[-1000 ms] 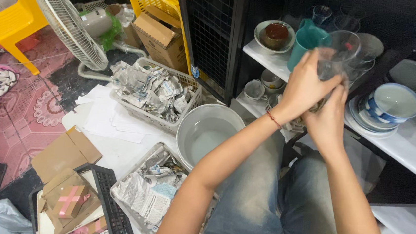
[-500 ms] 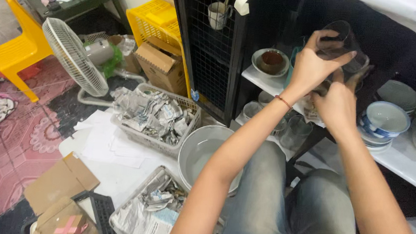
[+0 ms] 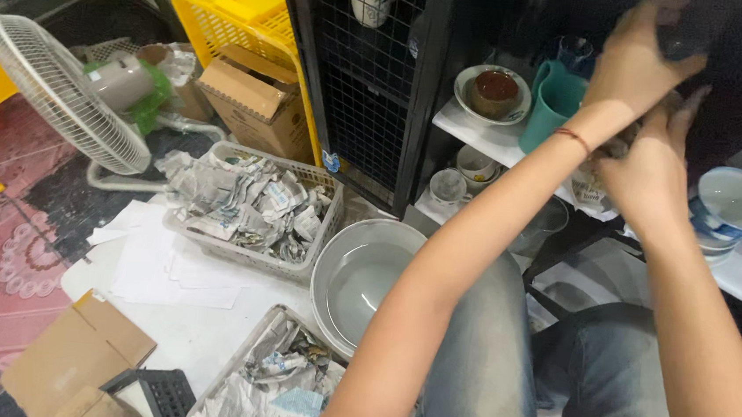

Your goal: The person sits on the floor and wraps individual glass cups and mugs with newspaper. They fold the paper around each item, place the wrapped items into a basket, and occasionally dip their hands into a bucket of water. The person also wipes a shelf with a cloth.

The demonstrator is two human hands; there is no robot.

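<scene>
Both hands raised at dark shelf opening, close together. Left hand point(image 3: 634, 66) curled over dark object point(image 3: 693, 35), too dim to identify; right hand point(image 3: 647, 173) beneath, grip unclear. Teal jug point(image 3: 554, 98) beside left wrist; blue-white bowl point(image 3: 733, 202) just right of right hand, on white shelf point(image 3: 483, 131).

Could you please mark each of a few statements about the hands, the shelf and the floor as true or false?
1. Both hands are raised at the shelf. True: the left hand is above the right hand.
2. The teal jug lies on the floor. False: it stands on the white shelf.
3. The basket holds crumpled newspaper. True.
4. The large metal basin is full of cups. False: it looks empty.
5. A fan is on the floor. True.
</scene>
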